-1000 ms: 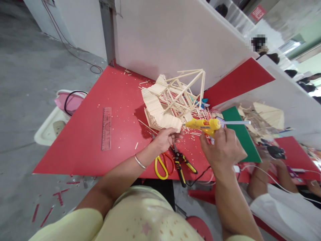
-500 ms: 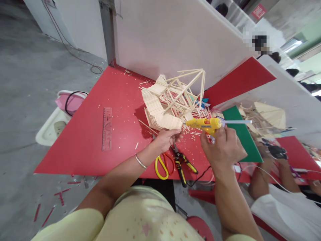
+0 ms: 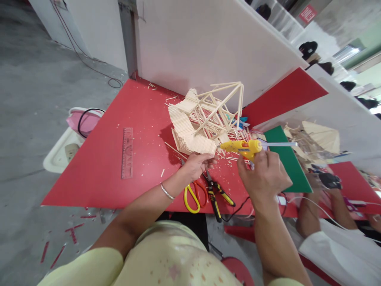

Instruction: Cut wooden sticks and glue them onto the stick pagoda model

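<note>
A model built of thin wooden sticks point(image 3: 182, 124) stands on the red table, with curved stepped slats at its near side and an open stick frame behind. My left hand point(image 3: 198, 165) pinches the near edge of the slatted part between thumb and fingers. In my right hand point(image 3: 264, 171) is a yellow hot glue gun point(image 3: 241, 146), a long whitish glue stick point(image 3: 281, 144) poking from its back. The gun's nozzle is at the right end of the slats; whether it touches them I cannot tell. Below my left hand lie scissors point(image 3: 192, 198) with yellow and red handles and black-yellow pliers point(image 3: 214, 194).
A clear ruler point(image 3: 127, 153) lies on the red table point(image 3: 101, 167) at left. Loose sticks point(image 3: 235, 157) and crumbs are scattered around the model. A green board point(image 3: 285, 159) sits at right, near another person's arms point(image 3: 309, 212). A white panel point(image 3: 208, 43) rises behind.
Hardly anything differs. My right hand and the glue gun have shifted very slightly left; my left hand keeps its hold on the model.
</note>
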Demonstrator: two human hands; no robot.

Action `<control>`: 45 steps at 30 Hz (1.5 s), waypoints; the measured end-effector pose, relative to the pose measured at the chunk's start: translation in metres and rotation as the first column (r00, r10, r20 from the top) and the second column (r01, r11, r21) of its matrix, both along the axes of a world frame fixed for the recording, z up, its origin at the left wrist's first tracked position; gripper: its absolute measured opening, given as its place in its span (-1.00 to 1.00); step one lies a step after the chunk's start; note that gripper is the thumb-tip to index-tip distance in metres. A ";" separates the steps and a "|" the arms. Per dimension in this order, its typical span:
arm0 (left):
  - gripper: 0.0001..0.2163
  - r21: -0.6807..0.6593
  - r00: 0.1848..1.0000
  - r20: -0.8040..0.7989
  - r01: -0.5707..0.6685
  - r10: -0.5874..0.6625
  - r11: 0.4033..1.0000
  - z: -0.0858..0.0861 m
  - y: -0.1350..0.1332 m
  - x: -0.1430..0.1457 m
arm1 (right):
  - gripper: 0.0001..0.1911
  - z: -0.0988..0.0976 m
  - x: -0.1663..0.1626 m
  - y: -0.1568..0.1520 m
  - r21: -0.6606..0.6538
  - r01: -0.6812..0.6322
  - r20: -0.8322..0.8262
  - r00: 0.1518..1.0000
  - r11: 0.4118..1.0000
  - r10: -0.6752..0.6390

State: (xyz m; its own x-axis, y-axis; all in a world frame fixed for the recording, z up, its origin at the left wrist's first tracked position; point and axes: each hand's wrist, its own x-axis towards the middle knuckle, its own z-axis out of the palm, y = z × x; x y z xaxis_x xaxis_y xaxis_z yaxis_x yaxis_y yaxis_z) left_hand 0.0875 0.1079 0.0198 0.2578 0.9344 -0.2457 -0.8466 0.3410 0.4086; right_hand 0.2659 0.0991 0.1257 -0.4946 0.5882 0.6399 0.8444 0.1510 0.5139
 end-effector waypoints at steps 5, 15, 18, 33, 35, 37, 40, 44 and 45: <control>-0.87 0.008 1.000 -0.006 -0.017 0.017 1.000 0.000 0.000 0.000 | -0.51 0.000 -0.002 0.000 0.025 -0.020 0.013 1.000 0.999 0.019; -0.90 -0.018 1.000 0.011 0.017 -0.017 1.000 0.000 0.002 -0.001 | -0.46 -0.003 0.003 -0.001 -0.067 0.028 -0.040 0.999 0.997 -0.030; -0.90 -0.036 0.999 0.031 0.038 -0.037 0.999 0.000 0.004 -0.002 | -0.44 -0.004 0.004 -0.001 -0.099 0.046 -0.063 0.997 0.994 -0.052; -0.87 -0.005 0.989 0.040 0.141 -0.141 0.990 -0.006 0.003 -0.001 | -0.49 -0.001 0.000 -0.002 -0.067 0.061 -0.026 0.998 0.996 -0.062; -0.86 -0.012 0.988 0.036 0.148 -0.148 0.989 -0.006 0.003 -0.002 | -0.49 -0.001 0.000 -0.001 -0.058 0.052 -0.027 0.998 0.997 -0.054; -0.86 -0.013 0.989 0.024 0.148 -0.147 0.989 -0.005 0.003 -0.002 | -0.48 -0.001 0.001 -0.001 -0.056 0.041 -0.031 0.999 0.998 -0.043; -0.88 -0.006 0.991 0.016 0.135 -0.135 0.991 -0.005 0.002 -0.002 | -0.49 0.000 0.000 0.000 -0.053 0.037 -0.027 0.999 0.998 -0.038; -0.88 -0.008 0.989 0.041 0.143 -0.142 0.990 -0.007 0.003 -0.001 | -0.50 0.000 -0.002 0.001 -0.022 0.030 -0.002 1.000 0.999 -0.030; -0.89 -0.010 0.988 0.050 0.149 -0.149 0.989 -0.007 0.003 -0.001 | -0.50 0.000 -0.002 0.001 -0.021 0.027 -0.003 1.000 0.999 -0.027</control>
